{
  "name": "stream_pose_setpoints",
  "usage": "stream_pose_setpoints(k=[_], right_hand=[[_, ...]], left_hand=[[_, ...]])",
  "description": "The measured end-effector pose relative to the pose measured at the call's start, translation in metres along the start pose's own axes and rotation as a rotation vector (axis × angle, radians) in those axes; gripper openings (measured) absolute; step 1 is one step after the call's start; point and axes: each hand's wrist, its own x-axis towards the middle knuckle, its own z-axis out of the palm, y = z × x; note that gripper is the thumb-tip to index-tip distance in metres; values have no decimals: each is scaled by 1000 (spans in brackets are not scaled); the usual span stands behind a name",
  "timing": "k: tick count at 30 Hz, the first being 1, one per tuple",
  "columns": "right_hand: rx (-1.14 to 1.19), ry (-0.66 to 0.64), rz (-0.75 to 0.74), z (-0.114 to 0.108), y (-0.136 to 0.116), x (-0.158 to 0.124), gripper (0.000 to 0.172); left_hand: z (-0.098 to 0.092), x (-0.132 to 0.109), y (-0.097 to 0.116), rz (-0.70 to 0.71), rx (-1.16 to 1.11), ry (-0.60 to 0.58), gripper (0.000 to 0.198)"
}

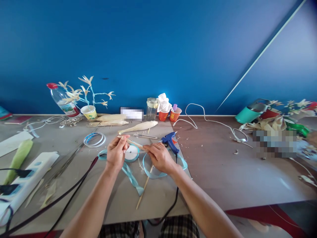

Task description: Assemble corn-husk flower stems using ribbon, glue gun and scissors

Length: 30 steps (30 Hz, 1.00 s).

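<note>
My left hand (117, 152) is closed in a pinch on the upper end of a thin pale strip or stick (132, 142), held above the table. My right hand (159, 157) is closed on the same piece a little lower, where a long wooden stick (143, 190) runs down toward the table's front edge. Light blue ribbon (131, 175) trails from under both hands, and its spool (132, 153) lies just behind them. A blue glue gun (169, 140) rests right behind my right hand.
A white power strip (24, 181) with black cables lies at left. At the back stand a plastic bottle (63, 100), a yellow cup with a husk-flower branch (89, 111), a glass jar (151, 109) and two red cups (169, 114). Husk pieces and a teal container (251, 112) sit at right.
</note>
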Motion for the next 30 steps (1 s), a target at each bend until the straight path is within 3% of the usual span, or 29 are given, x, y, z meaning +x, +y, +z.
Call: stream_pose_setpoints(k=[7, 10, 14, 16, 20, 21, 23, 26, 30], right_hand=[[108, 12, 54, -1, 1, -1, 27], [291, 43, 203, -1, 1, 0, 26], [751, 128, 472, 0, 3, 2, 30], [982, 142, 535, 1, 5, 3, 32], [1196, 124, 573, 4, 4, 5, 36], [1196, 111, 568, 5, 3, 5, 36], [1139, 60, 526, 5, -1, 5, 35], [891, 0, 413, -1, -4, 5, 29], [451, 149, 425, -12, 12, 3, 23]], left_hand=[[-5, 8, 9, 84, -34, 88, 14], [-9, 13, 11, 77, -70, 183, 14], [-9, 13, 3, 31, -40, 239, 17], [-4, 9, -3, -21, -23, 178, 19], [11, -5, -8, -224, -66, -150, 33], [14, -8, -7, -244, -65, -216, 35], [17, -12, -6, -285, -61, -239, 34], [15, -11, -4, -296, -71, -136, 23], [5, -2, 3, -269, -144, -29, 14]])
